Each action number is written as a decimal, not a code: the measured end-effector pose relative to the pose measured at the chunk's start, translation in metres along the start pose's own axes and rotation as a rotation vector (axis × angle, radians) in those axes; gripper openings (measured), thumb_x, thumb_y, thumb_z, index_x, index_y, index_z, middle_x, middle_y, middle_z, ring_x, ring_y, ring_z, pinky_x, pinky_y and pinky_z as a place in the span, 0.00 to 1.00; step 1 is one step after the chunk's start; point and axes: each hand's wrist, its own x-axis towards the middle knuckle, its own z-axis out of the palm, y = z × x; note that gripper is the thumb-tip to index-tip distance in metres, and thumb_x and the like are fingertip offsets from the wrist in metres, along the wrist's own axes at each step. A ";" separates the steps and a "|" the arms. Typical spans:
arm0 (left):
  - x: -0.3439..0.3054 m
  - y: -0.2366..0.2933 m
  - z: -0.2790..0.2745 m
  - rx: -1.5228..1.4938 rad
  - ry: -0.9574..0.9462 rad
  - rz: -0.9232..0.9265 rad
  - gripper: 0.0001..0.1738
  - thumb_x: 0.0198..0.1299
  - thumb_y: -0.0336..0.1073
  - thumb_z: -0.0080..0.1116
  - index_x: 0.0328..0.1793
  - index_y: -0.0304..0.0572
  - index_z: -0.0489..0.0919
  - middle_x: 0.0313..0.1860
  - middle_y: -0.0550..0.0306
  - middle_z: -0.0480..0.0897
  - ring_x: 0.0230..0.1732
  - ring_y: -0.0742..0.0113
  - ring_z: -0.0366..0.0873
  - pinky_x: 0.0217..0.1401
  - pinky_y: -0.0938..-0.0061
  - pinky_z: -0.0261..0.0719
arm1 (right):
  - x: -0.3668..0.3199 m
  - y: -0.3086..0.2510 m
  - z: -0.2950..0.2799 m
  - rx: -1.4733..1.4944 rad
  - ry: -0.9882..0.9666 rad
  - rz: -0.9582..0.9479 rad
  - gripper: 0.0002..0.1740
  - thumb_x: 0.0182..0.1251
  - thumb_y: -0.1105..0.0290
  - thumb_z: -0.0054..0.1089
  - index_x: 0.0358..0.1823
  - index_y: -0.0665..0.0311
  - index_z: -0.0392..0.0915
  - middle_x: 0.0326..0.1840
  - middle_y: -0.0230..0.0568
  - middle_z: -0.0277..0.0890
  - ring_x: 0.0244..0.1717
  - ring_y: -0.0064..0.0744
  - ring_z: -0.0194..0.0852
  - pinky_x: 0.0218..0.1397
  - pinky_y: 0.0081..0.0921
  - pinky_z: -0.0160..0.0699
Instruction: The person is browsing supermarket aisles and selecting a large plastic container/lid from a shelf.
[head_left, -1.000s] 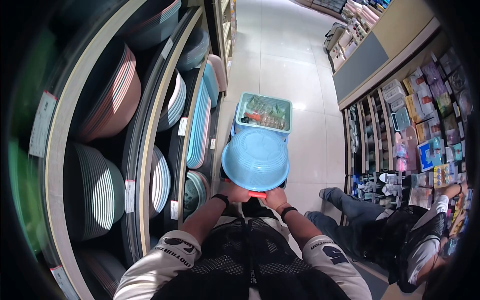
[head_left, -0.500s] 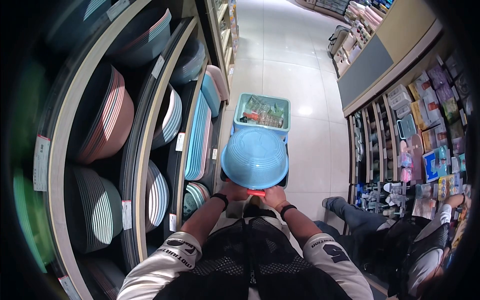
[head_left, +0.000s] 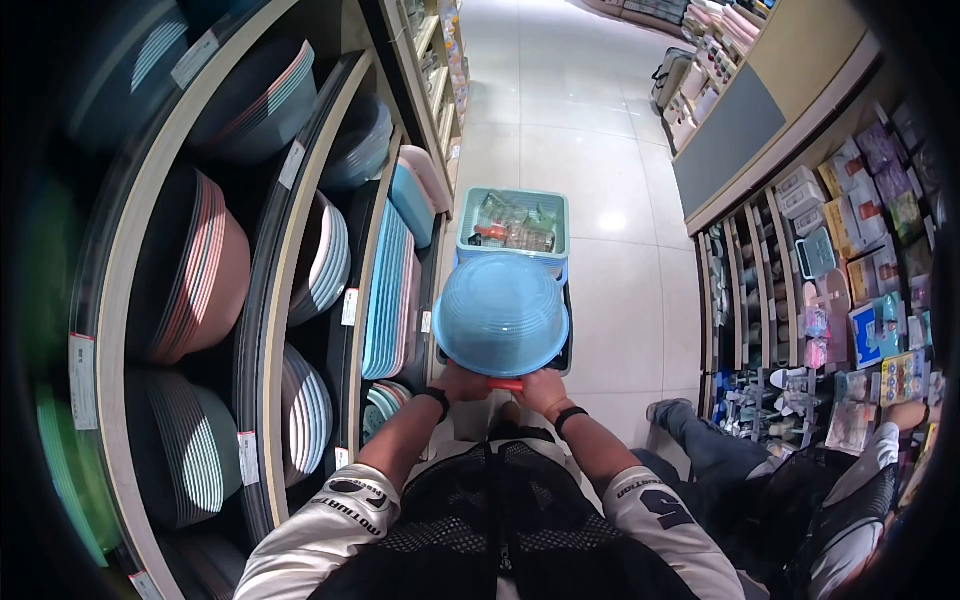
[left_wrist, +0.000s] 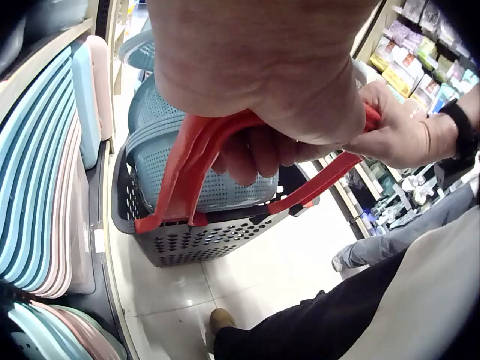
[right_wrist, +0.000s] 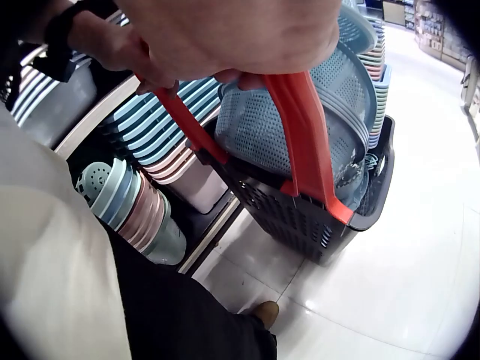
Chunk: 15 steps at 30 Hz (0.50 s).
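At the near rim of the black shopping basket (left_wrist: 191,244), the red handle (head_left: 505,384) is gripped by 2 hands. The left hand (head_left: 462,383) is closed, with its fingers curled under the handle; the right hand (head_left: 543,392) is likewise closed around the handle, beside the left hand. No other item is held.

The basket is positioned low in front of the person's body, above the tiled floor (head_left: 615,290); whether its base touches the floor cannot be confirmed. Inside the basket, nested blue colanders (right_wrist: 255,127) are noted, tilted on their sides. At the basket's far end, a pale green rectangular tray (head_left: 515,257) is seen, with clear-wrapped goods (head_left: 515,225) lying in it.

To the left of the basket, stacked basins (head_left: 390,290) are stored on shelving (head_left: 262,350). To its right, a second person (head_left: 705,440) is observed beside a display of packaged goods (head_left: 868,265).

Colanders are already placed in the basket, and the handle is judged fully taken up. What is left to be done cannot be established from the views.
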 end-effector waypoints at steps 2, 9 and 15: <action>0.002 -0.001 -0.002 -0.014 0.024 0.032 0.16 0.58 0.41 0.60 0.52 0.49 0.85 0.50 0.47 0.88 0.57 0.45 0.83 0.65 0.55 0.77 | 0.003 0.002 0.002 0.021 0.005 -0.007 0.13 0.56 0.55 0.71 0.32 0.56 0.86 0.28 0.45 0.85 0.29 0.51 0.86 0.35 0.46 0.86; 0.014 0.030 -0.060 -0.031 -0.011 -0.050 0.18 0.58 0.40 0.60 0.55 0.49 0.85 0.53 0.45 0.87 0.61 0.44 0.81 0.66 0.56 0.76 | 0.028 0.007 -0.014 0.038 -0.054 0.025 0.13 0.56 0.55 0.71 0.32 0.56 0.86 0.28 0.46 0.85 0.29 0.51 0.86 0.35 0.47 0.86; 0.029 0.012 -0.055 -0.002 -0.015 -0.097 0.18 0.58 0.40 0.61 0.54 0.46 0.85 0.52 0.43 0.87 0.59 0.42 0.81 0.64 0.55 0.77 | 0.042 0.012 -0.015 0.053 -0.077 0.029 0.13 0.58 0.54 0.70 0.34 0.56 0.86 0.30 0.47 0.85 0.33 0.51 0.87 0.36 0.47 0.86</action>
